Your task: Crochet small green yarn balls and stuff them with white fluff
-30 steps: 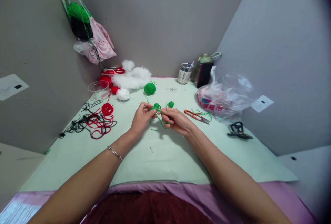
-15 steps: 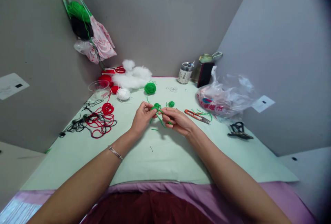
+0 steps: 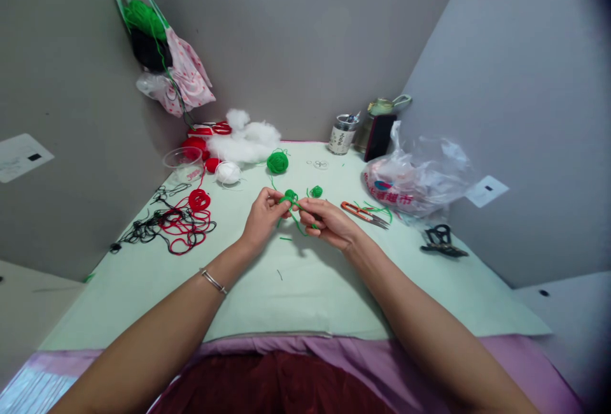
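My left hand (image 3: 265, 218) pinches a small green yarn piece (image 3: 289, 197) over the middle of the table. Close against it, my right hand (image 3: 327, 221) is closed on a green yarn strand (image 3: 298, 205) that joins this piece; whether a tool also sits in those fingers is hidden. Loose green tails hang below both hands. Behind them lie a green yarn ball (image 3: 277, 162) and a smaller green yarn bundle (image 3: 316, 192). To the right of my right hand rest orange-handled thread snips (image 3: 365, 214) beside green yarn scraps (image 3: 380, 211).
Tangled black yarn (image 3: 147, 226) and red yarn (image 3: 184, 232) spread at the left. Farther back are white stuffing (image 3: 245, 141), a white yarn ball (image 3: 228, 173) and a clear cup (image 3: 183, 162). A pen tin (image 3: 342, 135), plastic bag (image 3: 410, 178) and black hair claw (image 3: 442, 242) stand right.
Both hands stay in nearly the same place, still holding the green yarn. I see no clear movement of anything on the table.
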Available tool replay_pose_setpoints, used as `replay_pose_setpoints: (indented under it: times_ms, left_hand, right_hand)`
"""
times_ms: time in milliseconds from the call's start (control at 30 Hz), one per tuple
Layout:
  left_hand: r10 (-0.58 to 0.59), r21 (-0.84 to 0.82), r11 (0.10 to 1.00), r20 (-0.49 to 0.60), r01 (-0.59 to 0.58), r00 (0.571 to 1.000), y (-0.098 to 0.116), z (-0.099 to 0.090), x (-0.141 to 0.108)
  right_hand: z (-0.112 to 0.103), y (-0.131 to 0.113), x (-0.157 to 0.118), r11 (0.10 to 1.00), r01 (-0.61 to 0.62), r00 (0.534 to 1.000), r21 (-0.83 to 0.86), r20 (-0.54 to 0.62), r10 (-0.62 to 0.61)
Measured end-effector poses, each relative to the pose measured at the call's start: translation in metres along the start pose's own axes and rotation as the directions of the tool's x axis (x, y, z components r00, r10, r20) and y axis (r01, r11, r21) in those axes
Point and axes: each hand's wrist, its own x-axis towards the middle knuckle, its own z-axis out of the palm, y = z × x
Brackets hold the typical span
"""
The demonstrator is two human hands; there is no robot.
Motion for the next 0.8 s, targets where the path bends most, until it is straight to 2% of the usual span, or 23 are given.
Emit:
replay_pose_setpoints:
  times_ms: [400, 800]
  left_hand:
    - [-0.012, -0.019, 1.000, 0.031, 0.013, 0.999, -0.0025, -0.0007, 0.0017]
    - [0.055, -0.043, 0.998, 0.024, -0.054, 0.998, -0.0023, -0.0007, 0.0033]
  right_hand:
    - [0.0001, -0.0003, -0.0003, 1.000, 0.001, 1.000, -0.006, 0.002, -0.001]
    - [-0.0013, 0.0026, 0.0011, 1.000, 0.005, 1.000, -0.017, 0.006, -0.005]
